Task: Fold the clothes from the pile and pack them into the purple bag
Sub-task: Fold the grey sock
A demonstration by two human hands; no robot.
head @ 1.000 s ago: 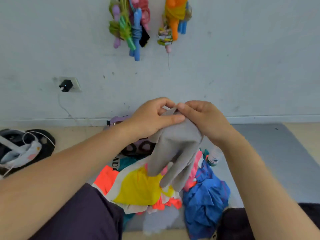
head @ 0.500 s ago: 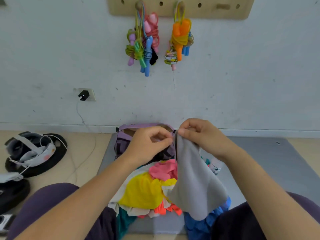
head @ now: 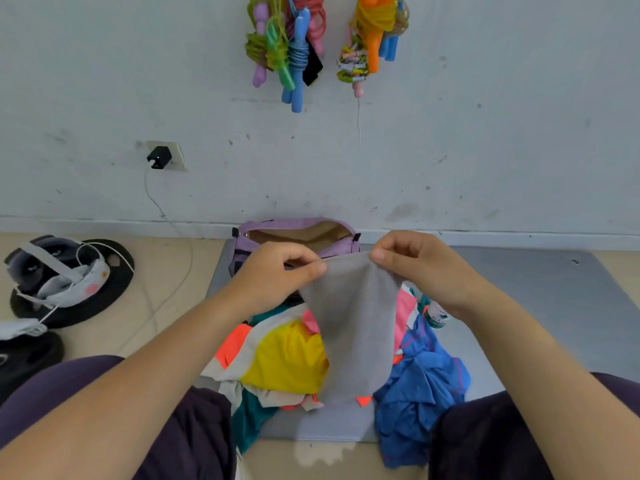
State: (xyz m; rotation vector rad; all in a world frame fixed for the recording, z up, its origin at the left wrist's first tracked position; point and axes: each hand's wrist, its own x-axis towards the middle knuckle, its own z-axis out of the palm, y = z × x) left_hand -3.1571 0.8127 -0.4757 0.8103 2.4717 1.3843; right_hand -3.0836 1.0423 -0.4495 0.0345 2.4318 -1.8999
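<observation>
A grey garment (head: 353,327) hangs in the air, spread flat between my two hands. My left hand (head: 277,271) pinches its top left corner and my right hand (head: 415,265) pinches its top right corner. Below it lies the pile of clothes (head: 287,358) with yellow, orange, pink, teal and blue pieces on a grey mat (head: 519,306). Behind the pile, against the wall, the purple bag (head: 301,233) stands with its top unzipped, its lower part hidden by my left hand.
A small bottle (head: 437,315) lies right of the pile. Black weight plates with a headset and cable (head: 65,278) sit on the floor at left. Skipping ropes (head: 294,46) hang on the wall above. My knees flank the pile.
The grey garment was bunched between my hands; my hands have moved apart and it now hangs spread flat. The view has shifted, bringing the purple bag into sight.
</observation>
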